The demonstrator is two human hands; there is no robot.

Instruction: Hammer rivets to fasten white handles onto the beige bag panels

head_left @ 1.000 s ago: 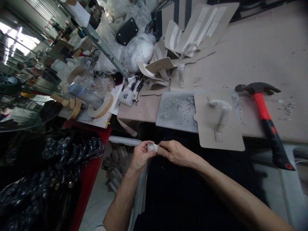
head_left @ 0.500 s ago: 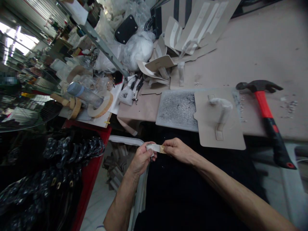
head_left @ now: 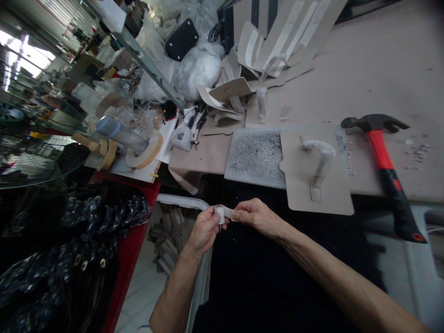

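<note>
In front of my lap, my left hand (head_left: 202, 232) is closed on a small white wrapped piece (head_left: 219, 214). A thin dark tip sticks out below that piece. From it a short pale strip (head_left: 228, 213) runs across to my right hand (head_left: 255, 214), whose thumb and fingers pinch the strip's far end. What lies inside the white piece is hidden. Nearby on the table edge rests a beige panel (head_left: 298, 185) with a plastic-wrapped handle (head_left: 324, 162) on it. The panel partly covers a grey speckled slab (head_left: 255, 155).
A claw hammer (head_left: 381, 152) with a red and black grip overhangs the table edge at right. Beige panels (head_left: 263, 55) are stacked at the back. To the left are a tape roll (head_left: 152, 150), a bottle (head_left: 120, 134) and a red-edged bin (head_left: 130, 249) of wrapped black parts.
The white piece has turned in my left hand and now stands more upright. The visible stretch of strip between my hands is shorter. My right hand has barely moved.
</note>
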